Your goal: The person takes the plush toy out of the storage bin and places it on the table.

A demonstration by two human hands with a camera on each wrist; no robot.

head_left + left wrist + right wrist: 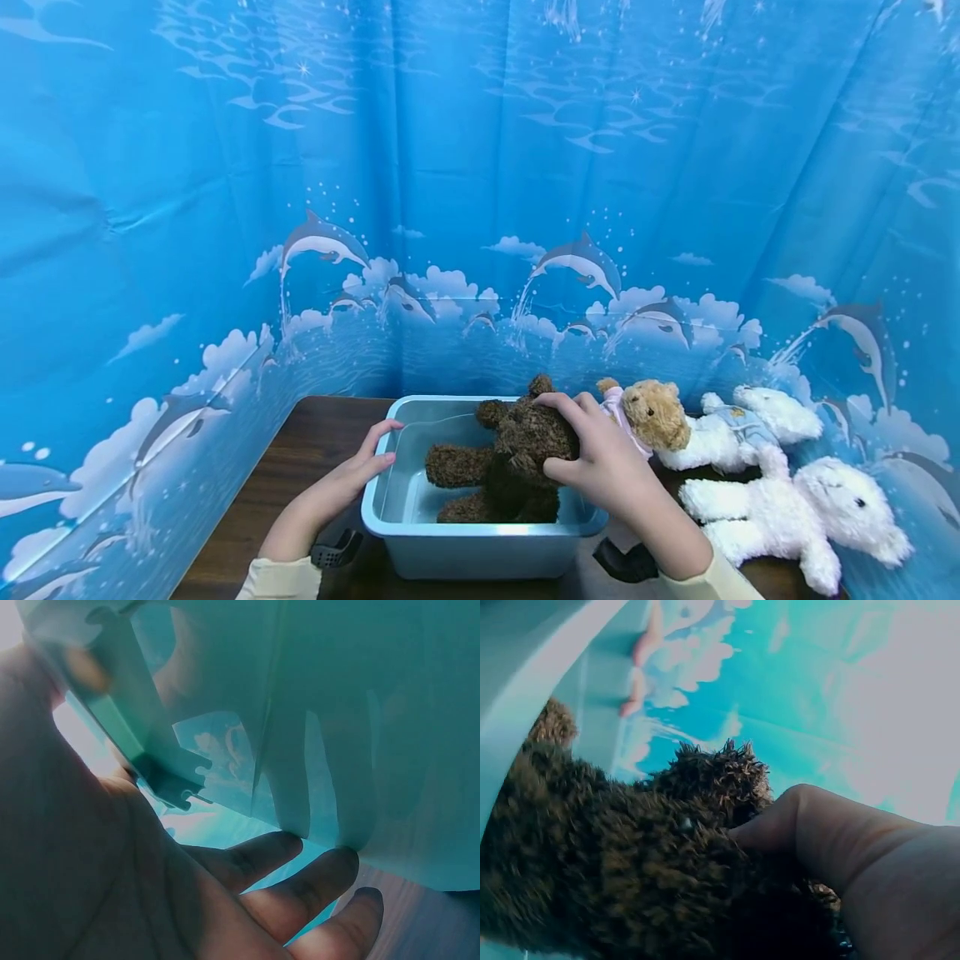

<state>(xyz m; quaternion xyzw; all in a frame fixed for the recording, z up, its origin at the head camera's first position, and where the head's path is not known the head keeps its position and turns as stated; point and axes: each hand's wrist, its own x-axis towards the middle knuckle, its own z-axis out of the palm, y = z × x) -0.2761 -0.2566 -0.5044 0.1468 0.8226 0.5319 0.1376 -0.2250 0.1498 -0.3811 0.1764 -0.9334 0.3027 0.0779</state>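
Note:
A dark brown teddy bear lies partly inside a light blue plastic bin, its legs toward the bin's left side. My right hand grips the bear's head from the right. The right wrist view shows the thumb of that hand pressed into the brown fur beside a dark eye. At the bin's left rim, my left hand holds the edge. In the left wrist view, several fingertips of the left hand touch the bin's outer wall.
Right of the bin lie a tan teddy bear in a pink top, a white plush toy in a light blue top, and a white plush animal. All rest on a dark wooden table. A dolphin-print curtain hangs behind.

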